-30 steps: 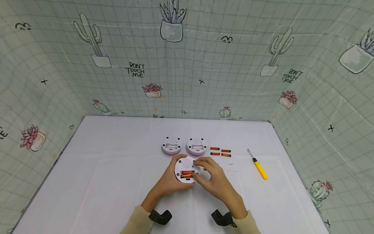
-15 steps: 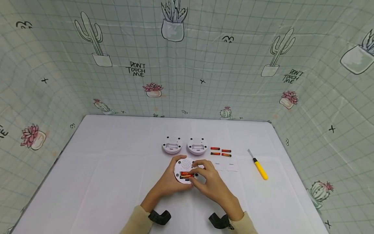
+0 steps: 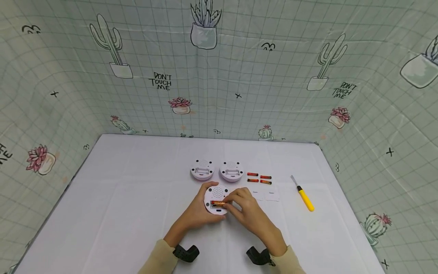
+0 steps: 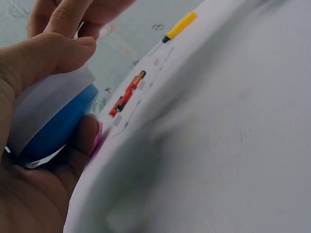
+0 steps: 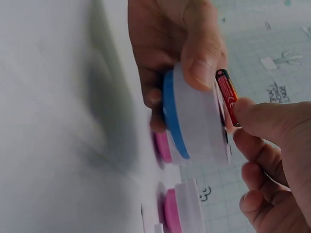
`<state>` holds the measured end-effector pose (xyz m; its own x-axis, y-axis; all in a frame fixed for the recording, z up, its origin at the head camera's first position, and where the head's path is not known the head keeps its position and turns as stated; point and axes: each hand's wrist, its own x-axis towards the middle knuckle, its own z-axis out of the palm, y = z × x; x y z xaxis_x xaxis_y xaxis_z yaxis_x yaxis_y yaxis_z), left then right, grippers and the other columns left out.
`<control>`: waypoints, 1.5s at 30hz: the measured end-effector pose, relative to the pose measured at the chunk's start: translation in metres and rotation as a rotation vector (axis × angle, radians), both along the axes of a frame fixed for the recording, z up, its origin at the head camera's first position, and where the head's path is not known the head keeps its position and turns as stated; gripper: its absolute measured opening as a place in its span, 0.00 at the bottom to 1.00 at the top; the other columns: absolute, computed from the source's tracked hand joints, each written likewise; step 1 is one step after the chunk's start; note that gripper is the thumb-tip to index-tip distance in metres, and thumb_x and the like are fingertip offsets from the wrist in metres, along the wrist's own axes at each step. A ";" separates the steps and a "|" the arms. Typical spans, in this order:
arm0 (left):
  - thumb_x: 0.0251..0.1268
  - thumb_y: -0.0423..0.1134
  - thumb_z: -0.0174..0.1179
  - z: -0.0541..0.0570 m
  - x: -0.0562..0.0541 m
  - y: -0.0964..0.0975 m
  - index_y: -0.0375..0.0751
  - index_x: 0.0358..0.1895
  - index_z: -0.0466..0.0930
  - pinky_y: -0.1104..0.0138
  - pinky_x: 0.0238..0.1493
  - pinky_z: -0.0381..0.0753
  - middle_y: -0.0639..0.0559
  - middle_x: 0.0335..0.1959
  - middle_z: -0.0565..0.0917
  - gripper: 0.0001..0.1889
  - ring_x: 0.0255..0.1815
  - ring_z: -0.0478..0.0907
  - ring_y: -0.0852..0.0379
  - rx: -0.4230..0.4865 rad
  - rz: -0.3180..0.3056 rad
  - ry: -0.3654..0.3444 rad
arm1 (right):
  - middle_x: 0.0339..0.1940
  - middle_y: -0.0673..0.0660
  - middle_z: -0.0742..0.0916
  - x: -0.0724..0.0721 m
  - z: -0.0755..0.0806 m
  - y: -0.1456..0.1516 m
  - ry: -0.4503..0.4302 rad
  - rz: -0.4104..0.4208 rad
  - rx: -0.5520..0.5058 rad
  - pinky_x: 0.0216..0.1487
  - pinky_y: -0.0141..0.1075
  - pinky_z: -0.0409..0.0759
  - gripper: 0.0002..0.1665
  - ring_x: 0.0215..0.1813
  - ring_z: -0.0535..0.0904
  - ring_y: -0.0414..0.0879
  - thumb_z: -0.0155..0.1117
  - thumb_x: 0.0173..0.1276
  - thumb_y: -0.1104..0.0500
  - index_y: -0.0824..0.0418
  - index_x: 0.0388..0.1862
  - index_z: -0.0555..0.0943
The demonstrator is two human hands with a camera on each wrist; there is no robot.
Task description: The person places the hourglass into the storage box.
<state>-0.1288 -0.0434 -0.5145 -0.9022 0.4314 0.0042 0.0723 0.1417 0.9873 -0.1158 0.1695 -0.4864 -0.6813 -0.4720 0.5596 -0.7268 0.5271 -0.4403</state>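
My left hand grips a round white device by its rim, speaker holes and battery compartment facing up. A blue band on its underside shows in both wrist views. My right hand pinches a red and black battery between thumb and fingers at the compartment. In the right wrist view this battery is tilted and stands partly out of the device. Whether another battery lies beneath it is hard to tell, as fingers cover part of the compartment.
Two similar white devices with pink undersides lie behind the hands, compartments up. Several loose batteries lie to their right, with two thin white covers in front. A yellow-handled screwdriver lies farther right on the white table.
My right hand has shifted left over the compartment, and its fingers have closed on a battery, which now looks raised from its earlier flat position. The left hand keeps its hold on the device.
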 end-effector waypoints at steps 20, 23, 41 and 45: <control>0.42 0.33 0.83 -0.004 -0.001 -0.008 0.52 0.75 0.58 0.65 0.63 0.72 0.47 0.66 0.74 0.54 0.62 0.74 0.51 -0.035 0.052 -0.021 | 0.40 0.53 0.89 -0.050 -0.020 0.111 -0.269 -0.290 0.084 0.36 0.32 0.75 0.06 0.36 0.75 0.41 0.72 0.67 0.65 0.60 0.42 0.88; 0.41 0.33 0.83 -0.004 -0.002 -0.008 0.53 0.75 0.58 0.66 0.63 0.71 0.47 0.66 0.75 0.55 0.62 0.74 0.52 -0.035 0.056 -0.016 | 0.43 0.58 0.89 -0.061 -0.023 0.133 -0.313 -0.364 0.133 0.42 0.40 0.79 0.06 0.41 0.80 0.47 0.69 0.70 0.64 0.62 0.44 0.88; 0.42 0.32 0.83 0.001 -0.003 -0.009 0.54 0.75 0.58 0.67 0.64 0.71 0.48 0.67 0.74 0.55 0.63 0.73 0.52 -0.014 0.043 -0.053 | 0.43 0.67 0.88 -0.094 -0.036 0.185 -0.395 -0.453 0.272 0.51 0.56 0.80 0.08 0.48 0.81 0.62 0.65 0.73 0.66 0.70 0.45 0.86; 0.41 0.32 0.83 0.001 -0.003 -0.010 0.53 0.75 0.58 0.68 0.63 0.71 0.48 0.67 0.74 0.55 0.62 0.73 0.52 -0.015 0.042 -0.053 | 0.44 0.68 0.88 -0.096 -0.035 0.185 -0.391 -0.449 0.288 0.51 0.57 0.79 0.08 0.48 0.81 0.63 0.65 0.72 0.67 0.71 0.45 0.86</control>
<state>-0.1320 -0.0530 -0.5137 -0.9184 0.3925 -0.0501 0.0137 0.1582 0.9873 -0.2118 0.3545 -0.5216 -0.9741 -0.1887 0.1246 -0.2242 0.8779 -0.4231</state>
